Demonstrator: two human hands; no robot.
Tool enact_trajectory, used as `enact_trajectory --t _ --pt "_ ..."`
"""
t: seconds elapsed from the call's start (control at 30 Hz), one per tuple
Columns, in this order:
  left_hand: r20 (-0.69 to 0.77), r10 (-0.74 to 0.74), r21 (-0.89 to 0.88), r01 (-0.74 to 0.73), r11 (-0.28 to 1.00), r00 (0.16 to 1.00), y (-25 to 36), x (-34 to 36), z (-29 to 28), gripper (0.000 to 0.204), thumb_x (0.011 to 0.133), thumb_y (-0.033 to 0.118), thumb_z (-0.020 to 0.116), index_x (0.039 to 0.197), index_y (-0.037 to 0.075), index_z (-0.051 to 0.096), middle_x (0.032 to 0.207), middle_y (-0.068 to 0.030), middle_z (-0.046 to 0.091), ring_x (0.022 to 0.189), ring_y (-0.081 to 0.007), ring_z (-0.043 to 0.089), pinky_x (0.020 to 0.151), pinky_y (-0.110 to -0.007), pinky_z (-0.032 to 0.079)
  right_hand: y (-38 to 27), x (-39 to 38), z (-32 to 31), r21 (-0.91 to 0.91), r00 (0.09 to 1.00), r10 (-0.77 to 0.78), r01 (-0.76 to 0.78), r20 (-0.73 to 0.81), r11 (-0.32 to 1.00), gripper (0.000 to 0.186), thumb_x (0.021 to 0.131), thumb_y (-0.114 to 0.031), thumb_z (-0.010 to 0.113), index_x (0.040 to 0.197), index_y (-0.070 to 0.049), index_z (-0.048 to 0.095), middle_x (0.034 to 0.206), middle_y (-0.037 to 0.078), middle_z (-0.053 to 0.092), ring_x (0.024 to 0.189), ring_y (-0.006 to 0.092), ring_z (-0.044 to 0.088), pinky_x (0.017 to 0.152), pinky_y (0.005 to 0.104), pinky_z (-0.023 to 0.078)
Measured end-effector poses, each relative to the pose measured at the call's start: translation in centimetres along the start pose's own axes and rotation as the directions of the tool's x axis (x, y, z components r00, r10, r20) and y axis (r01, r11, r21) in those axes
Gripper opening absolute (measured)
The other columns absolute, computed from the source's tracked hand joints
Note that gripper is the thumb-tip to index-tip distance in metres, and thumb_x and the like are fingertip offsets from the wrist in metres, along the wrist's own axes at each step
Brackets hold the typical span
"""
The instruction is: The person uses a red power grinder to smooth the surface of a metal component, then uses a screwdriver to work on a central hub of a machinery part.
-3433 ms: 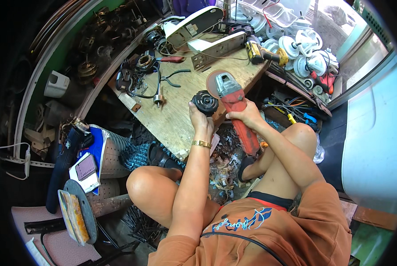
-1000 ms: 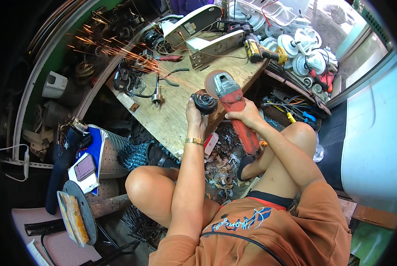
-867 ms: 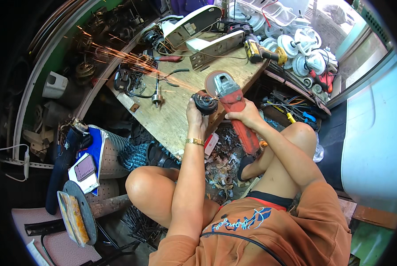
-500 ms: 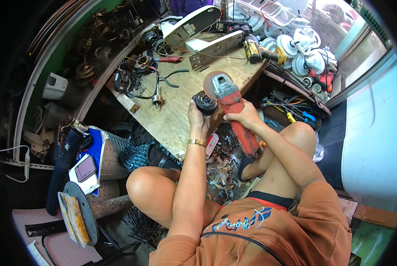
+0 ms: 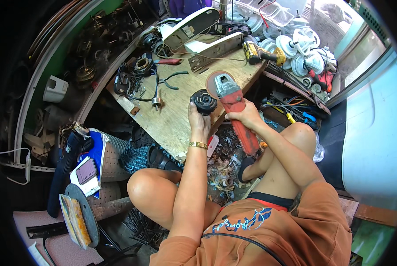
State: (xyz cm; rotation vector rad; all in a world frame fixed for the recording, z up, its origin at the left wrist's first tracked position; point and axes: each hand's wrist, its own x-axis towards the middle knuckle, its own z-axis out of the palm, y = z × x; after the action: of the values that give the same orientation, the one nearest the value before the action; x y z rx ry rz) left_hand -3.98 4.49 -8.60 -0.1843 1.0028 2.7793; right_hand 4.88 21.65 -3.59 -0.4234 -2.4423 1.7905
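Note:
My left hand (image 5: pixel 199 119) is closed around a round black motor part (image 5: pixel 204 102), its ringed face turned up, over the front part of the wooden workbench (image 5: pixel 180 99). Beside it, my right hand (image 5: pixel 246 116) grips the red body of an angle grinder (image 5: pixel 239 122). The grinder's silver head (image 5: pixel 225 84) points away from me, with a brown disc (image 5: pixel 214 83) on its left side. A small gap separates disc and black part.
On the bench lie black-handled pliers (image 5: pixel 174 80), a metal shaft piece (image 5: pixel 157 101), a yellow and black drill (image 5: pixel 262 54) and white fan housings (image 5: pixel 192 29). White plastic parts (image 5: pixel 296 46) crowd the back right. Scraps (image 5: pixel 225 173) litter the floor between my legs.
The black part has shifted slightly away from the grinder disc and tilted, showing more of its ringed face. The grinder has moved slightly to the right, still in my right hand.

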Motion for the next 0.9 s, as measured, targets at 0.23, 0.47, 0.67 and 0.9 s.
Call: enact_trajectory --t 0.23,0.47,0.67,0.9 --pt "0.007 0.012 -0.006 -0.011 1.0 1.0 0.3 -0.2 -0.1 0.049 0.114 0.034 0.024 0.139 0.002 0.05 0.136 -0.0182 0.06 0.125 -0.0327 0.061 0.109 -0.053 0.049 -0.2 0.0 0.2 -0.028 1.0 -0.009 0.009 0.008 1.0 0.072 0.061 -0.033 0.091 0.119 0.001 0.066 0.11 0.014 0.073 0.098 0.0225 0.07 0.092 0.0365 0.054" --pt "-0.04 0.026 0.027 -0.025 0.999 0.999 0.6 -0.5 0.4 0.047 0.114 0.034 0.025 0.138 0.003 0.051 0.132 -0.0164 0.062 0.12 -0.0313 0.063 0.105 -0.051 0.052 -0.4 -0.1 0.2 -0.059 1.0 -0.005 0.006 0.005 0.998 0.074 0.06 -0.035 0.091 0.119 0.001 0.065 0.11 0.014 0.073 0.099 0.0234 0.07 0.093 0.0365 0.053" --pt "-0.021 0.017 0.001 -0.017 1.0 1.0 0.4 -0.8 0.8 0.047 0.114 0.033 0.026 0.139 0.003 0.05 0.131 -0.0166 0.061 0.118 -0.0319 0.063 0.104 -0.053 0.053 -0.8 -0.4 -0.1 -0.041 1.0 0.023 -0.022 0.015 0.999 0.074 0.06 -0.034 0.092 0.12 0.002 0.065 0.11 0.014 0.073 0.099 0.0232 0.07 0.093 0.0366 0.053" --pt "0.031 0.015 -0.027 -0.014 1.0 0.999 0.1 0.1 -0.5 0.047 0.113 0.033 0.027 0.141 0.001 0.049 0.138 -0.018 0.058 0.125 -0.0349 0.06 0.109 -0.054 0.048 -0.7 -0.1 -0.1 -0.107 1.0 -0.018 0.017 -0.005 0.994 0.074 0.061 -0.035 0.091 0.121 0.001 0.066 0.11 0.015 0.073 0.099 0.0237 0.07 0.093 0.037 0.053"
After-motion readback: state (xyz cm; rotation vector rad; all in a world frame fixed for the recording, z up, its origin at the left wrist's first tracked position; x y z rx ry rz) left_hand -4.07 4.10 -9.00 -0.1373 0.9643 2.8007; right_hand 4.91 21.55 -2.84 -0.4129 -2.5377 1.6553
